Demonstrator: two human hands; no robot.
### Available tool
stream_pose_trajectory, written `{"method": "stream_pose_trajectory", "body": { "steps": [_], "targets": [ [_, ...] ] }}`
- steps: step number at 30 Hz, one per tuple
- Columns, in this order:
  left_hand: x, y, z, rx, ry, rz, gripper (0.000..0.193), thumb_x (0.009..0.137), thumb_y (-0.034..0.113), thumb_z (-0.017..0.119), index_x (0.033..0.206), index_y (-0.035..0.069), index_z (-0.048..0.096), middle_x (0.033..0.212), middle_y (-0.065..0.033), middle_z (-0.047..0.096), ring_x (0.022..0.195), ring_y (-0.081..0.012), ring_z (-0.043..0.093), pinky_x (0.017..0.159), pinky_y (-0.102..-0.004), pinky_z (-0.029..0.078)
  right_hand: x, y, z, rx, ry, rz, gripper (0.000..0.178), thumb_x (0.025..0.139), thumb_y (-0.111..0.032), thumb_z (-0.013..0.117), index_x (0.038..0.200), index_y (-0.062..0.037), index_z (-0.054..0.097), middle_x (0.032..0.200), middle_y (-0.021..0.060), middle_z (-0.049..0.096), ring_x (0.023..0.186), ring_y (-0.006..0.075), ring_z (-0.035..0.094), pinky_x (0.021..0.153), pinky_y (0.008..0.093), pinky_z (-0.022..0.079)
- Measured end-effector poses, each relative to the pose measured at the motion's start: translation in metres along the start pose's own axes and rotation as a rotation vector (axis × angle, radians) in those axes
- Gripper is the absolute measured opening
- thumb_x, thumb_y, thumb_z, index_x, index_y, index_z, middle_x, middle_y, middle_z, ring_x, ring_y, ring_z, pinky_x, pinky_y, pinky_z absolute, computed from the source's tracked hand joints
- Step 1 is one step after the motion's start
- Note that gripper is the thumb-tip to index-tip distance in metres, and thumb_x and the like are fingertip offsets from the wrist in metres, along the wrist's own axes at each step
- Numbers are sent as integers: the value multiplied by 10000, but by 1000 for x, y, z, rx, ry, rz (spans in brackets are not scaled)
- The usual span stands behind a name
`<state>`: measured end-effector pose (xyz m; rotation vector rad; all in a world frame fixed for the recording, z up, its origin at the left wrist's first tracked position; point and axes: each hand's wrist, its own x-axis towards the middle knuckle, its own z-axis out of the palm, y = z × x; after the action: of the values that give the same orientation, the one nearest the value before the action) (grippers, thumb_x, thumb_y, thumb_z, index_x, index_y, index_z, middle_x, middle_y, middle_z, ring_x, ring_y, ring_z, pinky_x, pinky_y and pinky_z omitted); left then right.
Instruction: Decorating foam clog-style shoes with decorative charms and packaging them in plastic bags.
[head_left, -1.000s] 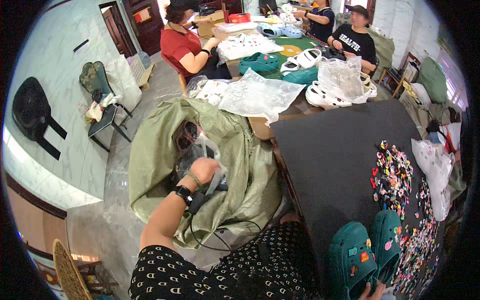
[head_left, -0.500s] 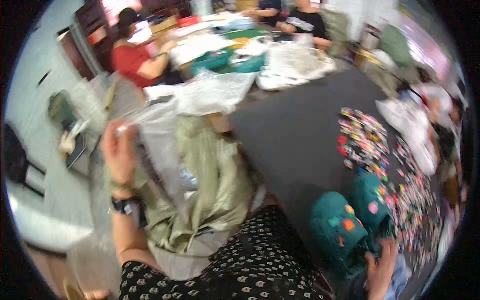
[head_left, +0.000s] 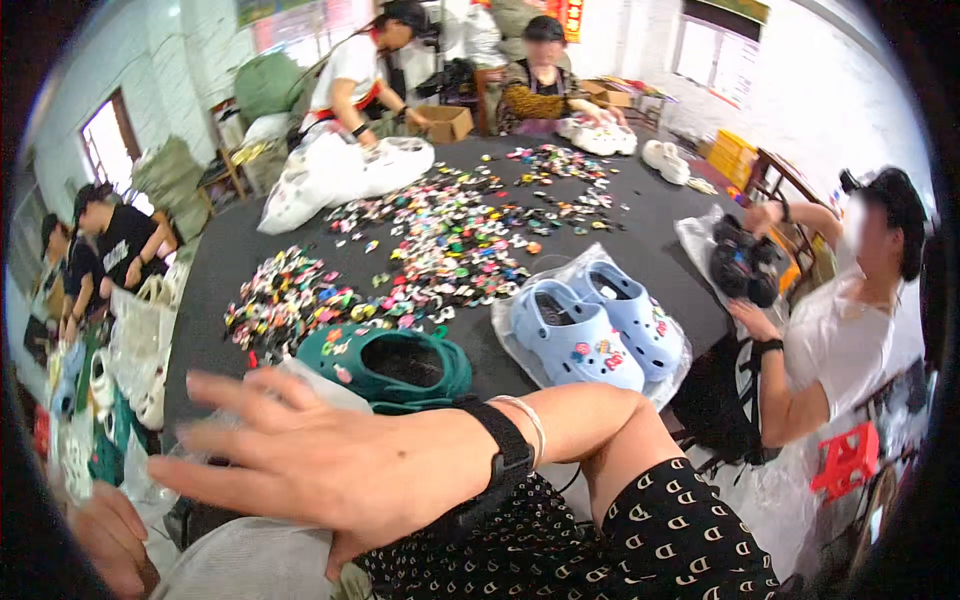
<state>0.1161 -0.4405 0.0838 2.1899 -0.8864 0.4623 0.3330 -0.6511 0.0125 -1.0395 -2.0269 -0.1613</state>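
My right hand [head_left: 330, 455] reaches across toward the left, its fingers spread and partly blurred, with nothing gripped. My left hand [head_left: 112, 540] is at the lower left with curled fingers, at the edge of a clear plastic bag [head_left: 155, 535]; its grip is partly out of sight. Just beyond my right hand lie dark green clogs [head_left: 452, 375] decorated with small charms, one partly hidden behind the hand. Right of them, light blue clogs [head_left: 600, 330] with charms rest on a clear plastic sleeve [head_left: 515, 345]. A whitish mesh cloth [head_left: 245, 565] shows below my right hand.
Loose colourful charms [head_left: 450, 235] lie heaped across the dark table [head_left: 215, 260]. A person at the right [head_left: 840, 320] handles black clogs [head_left: 745, 262]. Two people work at the far side near a white bag [head_left: 325, 185] and white clogs [head_left: 598, 137]. A red stool [head_left: 847, 460] stands at right.
My view has swung right toward the table. My right hand has left the green clogs and now stretches leftward, open. My left hand is now low at the left edge.
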Motion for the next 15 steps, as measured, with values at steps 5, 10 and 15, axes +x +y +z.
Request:
{"method": "stream_pose_trajectory", "body": {
  "steps": [5, 10, 15],
  "targets": [
    [45, -45, -3, -153, 8, 111, 304, 887, 256, 608, 1036, -7, 572, 960, -151, 545, 910, -305, 510, 810, -437, 392, -6, -12, -25, -50, 12, 113, 668, 611, -138, 825, 1157, 8, 469, 1000, 154, 498, 976, 346, 535, 786, 454, 449],
    [72, -64, -11, -400, 6, 149, 358, 936, 244, 559, 1187, -10, 577, 1242, -261, 551, 1195, -311, 535, 1026, -500, 360, -18, -16, -72, -274, 89, 86, 533, 666, -139, 793, 1062, -7, 462, 944, 168, 527, 893, 370, 574, 715, 453, 485],
    [107, -40, 36, 542, 450, -118, 336, 966, 229, 541, 1200, -10, 569, 1295, -254, 532, 1232, -295, 520, 1040, -474, 372, -36, -16, -147, -821, 291, -4, 367, 635, 42, 583, 997, -22, 564, 845, 151, 569, 804, 369, 581, 672, 449, 487]
  ]
}}
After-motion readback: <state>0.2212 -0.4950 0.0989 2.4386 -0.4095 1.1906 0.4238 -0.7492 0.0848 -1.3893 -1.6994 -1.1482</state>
